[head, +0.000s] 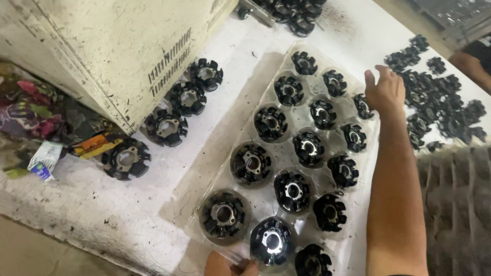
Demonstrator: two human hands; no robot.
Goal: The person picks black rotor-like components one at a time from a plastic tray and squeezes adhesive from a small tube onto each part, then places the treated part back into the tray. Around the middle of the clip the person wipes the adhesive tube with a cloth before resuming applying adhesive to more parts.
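**Both hands on a clear tray of black stators**

At the far left lies a heap of coloured rags [30,110] beside a small white tube [43,158]. Next, four loose black stators [166,127] sit in a slanting row on the white bench [102,204], against the base of a cream metal housing [117,46].

In the middle lies the clear plastic tray [245,125], its round pockets filled with black wound stators [309,148] in three rows. The left hand [227,266] pinches the tray's near edge — only part of it shows, fingers closed on the rim. The right hand [384,91] rests at the tray's far right edge, fingers together and lightly curled; whether it grips anything, I cannot tell.

Further right, a pile of stators [440,107] lies scattered — another person's arm [473,64] behind it.
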